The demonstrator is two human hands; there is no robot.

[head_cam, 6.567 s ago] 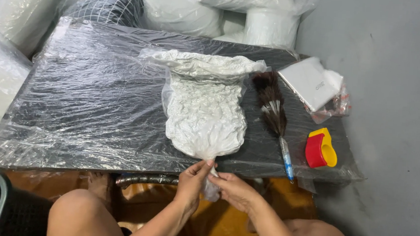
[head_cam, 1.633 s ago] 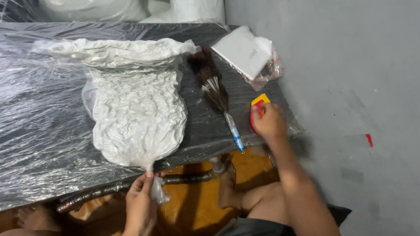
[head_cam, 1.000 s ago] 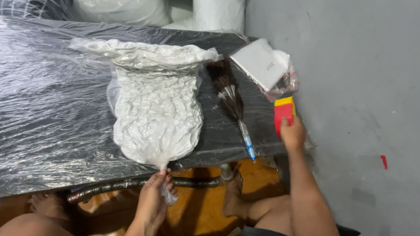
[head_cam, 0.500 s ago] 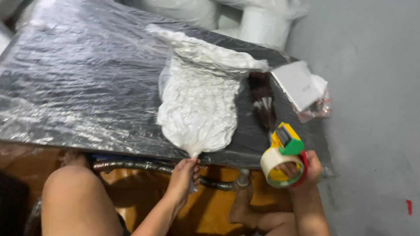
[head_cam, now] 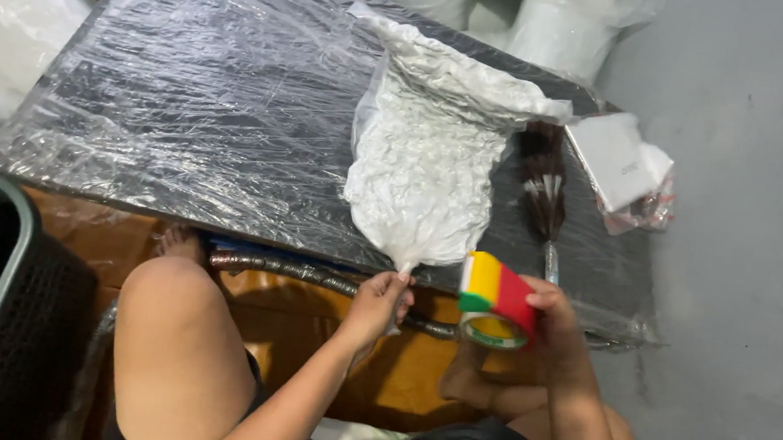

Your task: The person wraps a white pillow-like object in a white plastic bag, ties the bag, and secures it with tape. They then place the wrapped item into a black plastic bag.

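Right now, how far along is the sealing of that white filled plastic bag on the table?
Done: the white crinkled plastic bag lies filled on the black plastic-wrapped table, its neck gathered at the edge. In hand: the left hand pinches that neck, and the right hand holds a red, yellow and green tape dispenser beside it. Left: no tape shows on the neck yet.

Most of my desk (head_cam: 186, 111) lies open toward its left and far edges. The white filled bag (head_cam: 424, 167) blocks the middle down to the near edge; the brush (head_cam: 543, 181) and white box (head_cam: 615, 158) crowd the right edge.
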